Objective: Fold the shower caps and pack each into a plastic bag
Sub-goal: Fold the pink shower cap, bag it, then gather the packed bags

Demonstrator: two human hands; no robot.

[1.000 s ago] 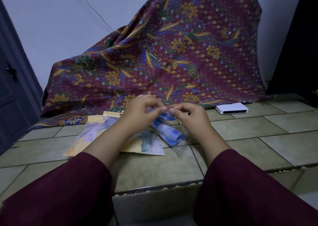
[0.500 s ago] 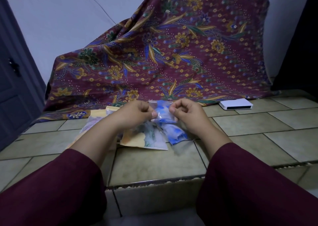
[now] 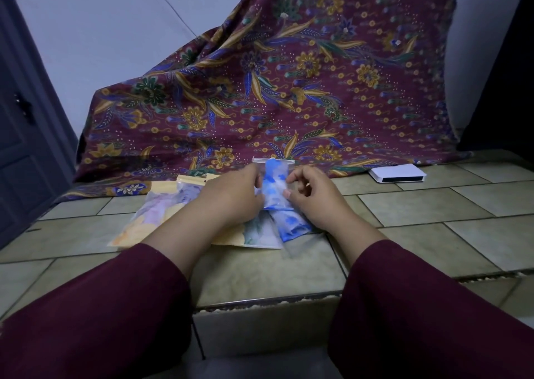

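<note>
A clear plastic bag [image 3: 274,186] with a folded blue-and-white shower cap inside stands upright between my hands. My left hand [image 3: 231,196] grips its left edge and my right hand [image 3: 310,196] pinches its right edge. Under it lies another blue shower cap [image 3: 290,225] in plastic on the tiled floor. To the left lie flat packed bags [image 3: 156,217] with pale purple and yellow caps, partly hidden by my left forearm.
A maroon floral cloth [image 3: 289,89] drapes over something behind the bags. A white flat box [image 3: 397,173] lies on the tiles at right. A tiled step edge [image 3: 268,300] runs below my arms. A dark door [image 3: 20,133] stands at left.
The bag with the blue cap has been raised upright between my hands. My fingers moved from its top to its side edges.
</note>
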